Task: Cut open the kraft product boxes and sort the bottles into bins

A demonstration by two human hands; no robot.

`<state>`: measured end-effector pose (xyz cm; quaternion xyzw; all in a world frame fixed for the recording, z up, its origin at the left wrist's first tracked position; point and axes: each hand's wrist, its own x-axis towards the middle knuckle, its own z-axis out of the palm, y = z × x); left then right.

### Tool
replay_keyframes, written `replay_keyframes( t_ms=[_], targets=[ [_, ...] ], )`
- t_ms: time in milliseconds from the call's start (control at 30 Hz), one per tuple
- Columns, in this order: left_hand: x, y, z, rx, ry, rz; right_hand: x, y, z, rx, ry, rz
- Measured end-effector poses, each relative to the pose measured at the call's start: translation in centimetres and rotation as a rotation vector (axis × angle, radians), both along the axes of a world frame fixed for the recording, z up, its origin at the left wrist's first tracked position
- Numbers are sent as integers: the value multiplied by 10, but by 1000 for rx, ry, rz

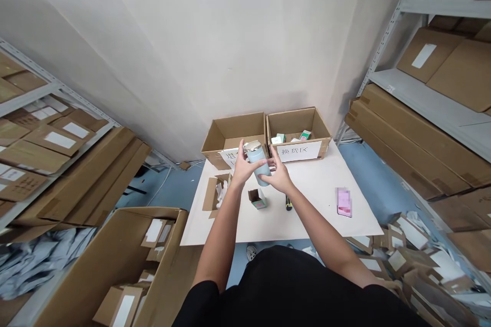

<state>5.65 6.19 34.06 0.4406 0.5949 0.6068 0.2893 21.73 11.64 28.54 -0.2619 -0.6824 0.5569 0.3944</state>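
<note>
A light blue tumbler with a shiny metallic lid is held tilted above the table, between both hands. My left hand wraps its left side, and my right hand grips it from the right, lower down. Below the tumbler a small green and white box stands upright with its top open. To the left lies an opened brown carton with white packing material in it. A yellow and black box cutter rests near my right wrist, partly covered by the forearm.
Two labelled cardboard boxes stand along the table's back: the left box, and the right box with small green and white boxes inside. A pink phone lies at the table's right. A large carton of parcels stands left; loaded shelves flank both sides.
</note>
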Motion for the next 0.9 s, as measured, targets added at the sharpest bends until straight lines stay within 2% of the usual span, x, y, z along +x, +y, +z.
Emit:
replay_keyframes(
  t_ms=[100,233,367,433,533,700,900],
  targets=[
    [4,0,-2,-8,8,45,1,-4,0,34,-22,5],
    [-2,0,-7,0,-21,-93,2,-5,1,-18,26,138],
    [-7,3,-9,9,39,-74,0,-6,1,-14,-19,12],
    [-8,4,-10,11,23,-70,0,-7,2,15,-21,23],
    [-10,4,-12,10,-52,-116,0,-7,3,8,10,121],
    [-17,0,-12,7,1,-79,-4,-8,-4,-10,-9,12],
    [-25,-6,-10,29,-118,-176,-8,-5,-15,-84,51,186]
  ],
)
